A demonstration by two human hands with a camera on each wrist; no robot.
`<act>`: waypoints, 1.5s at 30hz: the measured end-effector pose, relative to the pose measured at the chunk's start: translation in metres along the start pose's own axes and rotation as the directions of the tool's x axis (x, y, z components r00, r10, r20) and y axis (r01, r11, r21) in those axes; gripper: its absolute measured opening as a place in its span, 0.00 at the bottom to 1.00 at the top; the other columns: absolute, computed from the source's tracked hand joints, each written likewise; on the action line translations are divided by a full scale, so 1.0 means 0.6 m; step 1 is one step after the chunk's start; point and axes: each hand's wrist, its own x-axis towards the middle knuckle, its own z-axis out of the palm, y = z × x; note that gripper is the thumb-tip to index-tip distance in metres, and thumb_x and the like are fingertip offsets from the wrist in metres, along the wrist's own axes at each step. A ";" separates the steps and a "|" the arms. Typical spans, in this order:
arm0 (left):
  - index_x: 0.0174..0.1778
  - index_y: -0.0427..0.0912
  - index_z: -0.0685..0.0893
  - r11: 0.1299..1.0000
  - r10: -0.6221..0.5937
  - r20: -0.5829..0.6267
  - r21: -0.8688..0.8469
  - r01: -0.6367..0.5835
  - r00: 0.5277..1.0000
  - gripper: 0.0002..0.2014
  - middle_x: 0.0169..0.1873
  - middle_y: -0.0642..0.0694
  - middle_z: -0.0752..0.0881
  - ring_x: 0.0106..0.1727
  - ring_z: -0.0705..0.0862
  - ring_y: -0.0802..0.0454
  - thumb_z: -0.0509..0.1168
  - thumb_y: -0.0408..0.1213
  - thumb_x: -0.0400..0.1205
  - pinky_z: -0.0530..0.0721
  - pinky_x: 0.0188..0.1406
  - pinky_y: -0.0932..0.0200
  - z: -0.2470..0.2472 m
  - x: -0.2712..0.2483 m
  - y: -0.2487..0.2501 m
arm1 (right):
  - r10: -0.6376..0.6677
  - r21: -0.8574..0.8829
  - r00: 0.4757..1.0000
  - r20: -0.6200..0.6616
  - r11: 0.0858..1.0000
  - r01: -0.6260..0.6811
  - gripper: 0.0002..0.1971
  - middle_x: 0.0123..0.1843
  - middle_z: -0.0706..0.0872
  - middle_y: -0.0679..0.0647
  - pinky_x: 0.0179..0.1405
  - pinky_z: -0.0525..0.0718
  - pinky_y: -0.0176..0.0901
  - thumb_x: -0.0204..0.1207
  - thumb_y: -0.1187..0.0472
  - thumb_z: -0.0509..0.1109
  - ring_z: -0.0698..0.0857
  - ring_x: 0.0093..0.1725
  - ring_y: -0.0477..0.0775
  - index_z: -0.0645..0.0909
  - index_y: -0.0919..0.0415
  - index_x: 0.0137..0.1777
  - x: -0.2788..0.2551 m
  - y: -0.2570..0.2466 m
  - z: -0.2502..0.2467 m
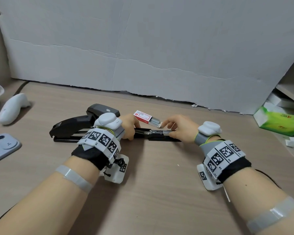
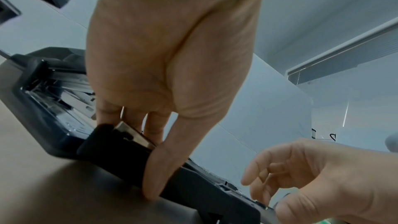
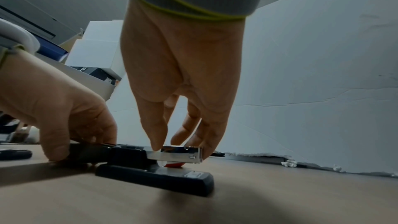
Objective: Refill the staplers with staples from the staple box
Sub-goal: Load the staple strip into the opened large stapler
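A small black stapler (image 1: 157,135) lies opened flat on the wooden desk (image 1: 159,184). My left hand (image 1: 132,131) grips its folded-back top arm (image 2: 120,149), thumb on the near side and fingers on the far side. My right hand (image 1: 168,128) pinches the shiny metal magazine (image 3: 181,153) between thumb (image 3: 156,142) and fingers. Just behind the hands lies the red and white staple box (image 1: 142,117), its drawer of staples (image 1: 155,120) pulled out. A large black stapler (image 1: 71,127) lies left of my left wrist.
A dark grey stapler (image 1: 103,109) sits behind the large one. A white handheld device (image 1: 12,108) and a phone (image 1: 2,147) lie at the left. A green tissue box (image 1: 278,122) stands at the right. A white cardboard sheet (image 1: 143,48) closes the back.
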 end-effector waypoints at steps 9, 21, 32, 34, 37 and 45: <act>0.61 0.52 0.87 1.000 0.023 -0.018 -0.017 -0.023 1.000 0.19 0.54 0.47 0.89 0.53 0.87 0.45 0.73 0.34 0.74 0.85 0.52 0.55 0.003 0.005 0.009 | -0.036 -0.099 0.999 0.034 0.994 0.039 0.26 0.61 0.85 0.54 0.62 0.81 0.52 0.72 0.70 0.64 0.83 0.57 0.59 0.86 0.44 0.64 -0.010 0.014 0.003; 0.62 0.51 0.86 1.000 -0.003 -0.003 -0.029 0.003 1.000 0.18 0.54 0.47 0.89 0.48 0.84 0.48 0.74 0.36 0.76 0.83 0.51 0.56 0.004 0.009 0.005 | -0.028 -0.141 0.997 0.069 0.989 0.037 0.26 0.64 0.84 0.56 0.62 0.76 0.43 0.77 0.72 0.60 0.80 0.63 0.59 0.85 0.48 0.67 -0.026 0.042 -0.009; 0.61 0.47 0.87 0.999 -0.010 0.004 -0.033 0.010 1.000 0.17 0.51 0.47 0.87 0.44 0.82 0.50 0.74 0.35 0.75 0.78 0.33 0.63 0.001 0.006 0.013 | 0.058 0.005 0.995 -0.078 0.998 -0.058 0.21 0.56 0.89 0.54 0.59 0.82 0.44 0.75 0.67 0.63 0.86 0.56 0.55 0.88 0.49 0.62 -0.033 0.048 -0.024; 0.60 0.45 0.87 0.996 -0.009 -0.016 -0.084 0.007 1.000 0.18 0.51 0.47 0.86 0.44 0.82 0.50 0.76 0.37 0.73 0.78 0.33 0.63 0.001 0.006 0.013 | 0.068 0.057 0.992 -0.107 0.996 -0.063 0.21 0.56 0.89 0.53 0.61 0.83 0.46 0.74 0.67 0.64 0.87 0.55 0.54 0.87 0.51 0.64 -0.021 0.035 -0.027; 0.60 0.46 0.85 0.973 -0.021 -0.144 -0.232 -0.013 0.989 0.19 0.51 0.50 0.85 0.47 0.82 0.51 0.77 0.45 0.74 0.75 0.39 0.62 -0.005 0.013 0.017 | 0.061 0.061 0.994 -0.093 0.997 -0.056 0.19 0.55 0.89 0.52 0.60 0.84 0.44 0.74 0.65 0.66 0.88 0.55 0.53 0.87 0.52 0.63 0.006 0.011 -0.027; 0.66 0.40 0.85 0.940 -0.038 -0.235 -0.337 -0.045 0.971 0.16 0.63 0.43 0.87 0.62 0.84 0.47 0.63 0.38 0.84 0.74 0.53 0.63 -0.027 0.064 0.046 | 0.073 -0.110 0.997 -0.016 0.991 -0.074 0.08 0.42 0.89 0.47 0.45 0.78 0.37 0.73 0.62 0.72 0.86 0.44 0.50 0.90 0.50 0.47 0.097 -0.037 -0.026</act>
